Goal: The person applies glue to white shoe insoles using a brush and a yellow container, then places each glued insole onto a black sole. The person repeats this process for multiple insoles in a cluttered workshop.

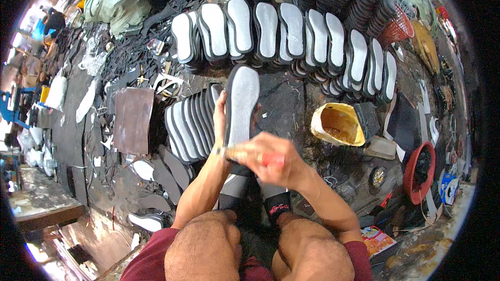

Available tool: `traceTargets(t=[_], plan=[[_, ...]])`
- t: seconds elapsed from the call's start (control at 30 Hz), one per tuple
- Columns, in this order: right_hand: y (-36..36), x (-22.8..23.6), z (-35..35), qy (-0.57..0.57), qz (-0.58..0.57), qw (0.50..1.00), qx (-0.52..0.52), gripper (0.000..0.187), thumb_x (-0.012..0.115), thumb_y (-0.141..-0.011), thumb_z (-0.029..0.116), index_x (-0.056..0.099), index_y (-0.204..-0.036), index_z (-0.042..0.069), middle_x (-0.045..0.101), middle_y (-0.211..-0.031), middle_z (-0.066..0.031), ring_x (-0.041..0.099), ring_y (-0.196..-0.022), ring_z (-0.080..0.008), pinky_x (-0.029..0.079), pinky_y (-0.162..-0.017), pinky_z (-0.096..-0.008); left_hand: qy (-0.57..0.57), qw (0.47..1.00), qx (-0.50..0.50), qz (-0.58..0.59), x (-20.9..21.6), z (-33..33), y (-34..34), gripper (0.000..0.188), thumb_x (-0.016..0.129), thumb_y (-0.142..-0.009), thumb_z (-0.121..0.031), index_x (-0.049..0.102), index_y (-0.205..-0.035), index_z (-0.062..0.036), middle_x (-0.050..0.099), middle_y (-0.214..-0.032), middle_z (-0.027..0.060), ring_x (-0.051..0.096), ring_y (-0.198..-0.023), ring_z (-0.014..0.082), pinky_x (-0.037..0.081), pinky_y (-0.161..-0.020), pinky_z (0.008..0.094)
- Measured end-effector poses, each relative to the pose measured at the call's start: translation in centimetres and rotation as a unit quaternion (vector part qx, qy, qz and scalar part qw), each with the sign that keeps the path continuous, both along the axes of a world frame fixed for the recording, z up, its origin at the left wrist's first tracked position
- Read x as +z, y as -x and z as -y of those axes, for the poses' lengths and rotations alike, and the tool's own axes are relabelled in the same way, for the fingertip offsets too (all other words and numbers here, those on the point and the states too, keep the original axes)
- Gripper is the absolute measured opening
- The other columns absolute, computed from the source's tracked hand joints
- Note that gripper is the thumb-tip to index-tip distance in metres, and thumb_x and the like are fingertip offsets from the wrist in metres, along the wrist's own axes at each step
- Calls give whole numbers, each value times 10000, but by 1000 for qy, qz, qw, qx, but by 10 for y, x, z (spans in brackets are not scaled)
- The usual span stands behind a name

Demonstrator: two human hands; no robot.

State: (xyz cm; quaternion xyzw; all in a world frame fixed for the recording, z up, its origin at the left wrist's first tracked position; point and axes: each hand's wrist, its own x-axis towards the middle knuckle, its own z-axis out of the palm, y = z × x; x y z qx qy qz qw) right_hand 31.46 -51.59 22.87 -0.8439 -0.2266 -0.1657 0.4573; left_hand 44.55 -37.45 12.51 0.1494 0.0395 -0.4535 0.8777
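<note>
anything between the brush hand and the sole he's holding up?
Nothing visible. The right hand holds a red-handled brush whose bristle end already lies against the lower part of the grey sole. The left hand grips the sole's left edge, clear of the brush.

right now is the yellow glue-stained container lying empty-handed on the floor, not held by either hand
Yes, the yellow container sits alone on the floor, right of both hands.

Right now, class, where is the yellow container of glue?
In the head view, the yellow container sits on the dark floor right of centre, just right of the shoe sole in the left hand, below the row of soles.
</note>
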Motion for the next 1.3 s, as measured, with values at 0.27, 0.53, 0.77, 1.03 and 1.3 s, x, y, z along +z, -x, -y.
traceTargets(t=[0.27, 0.53, 0.77, 1.03, 1.3], plan=[[-28, -13, 34, -74, -32, 988, -129, 158, 745, -864, 99, 716, -1010, 47, 734, -1003, -134, 710, -925, -299, 556, -823, -408, -56, 982, 137, -116, 63, 17, 20, 757, 473, -966, -591, 440, -1445, -7, 637, -1201, 284, 698, -929, 379, 613, -783, 486], [-31, 3, 18, -85, 17, 994, -68, 177, 744, -865, 186, 695, -993, 73, 687, -935, -128, 673, -864, -337, 544, -767, -416, -156, 978, 132, -50, 64, 12, 41, 717, 485, -951, -619, 525, -1378, -45, 656, -1179, 209, 681, -947, 316, 589, -805, 412], [-114, 22, 81, -55, 27, 947, -316, 220, 757, -877, 164, 691, -962, -28, 734, -836, -145, 721, -731, -231, 555, -646, -348, -130, 983, 124, -21, 52, -6, 54, 861, 477, -910, -695, 472, -1416, 2, 610, -1252, 239, 680, -955, 330, 612, -717, 398], [-56, -22, 38, -105, 13, 980, -169, 149, 748, -875, 127, 688, -983, 44, 724, -1018, -136, 701, -946, -281, 545, -834, -389, -96, 987, 122, -28, 44, -18, 29, 768, 413, -972, -646, 527, -1369, 1, 669, -1165, 209, 681, -979, 316, 586, -817, 441], [52, -23, 15, -176, -217, 956, -93, 254, 837, -789, 143, 720, -998, 59, 729, -991, -85, 695, -933, -229, 522, -892, -374, 29, 973, 180, -141, 39, -43, 3, 701, 517, -980, -531, 446, -1424, 6, 556, -1269, 278, 570, -1102, 378, 485, -889, 453]])
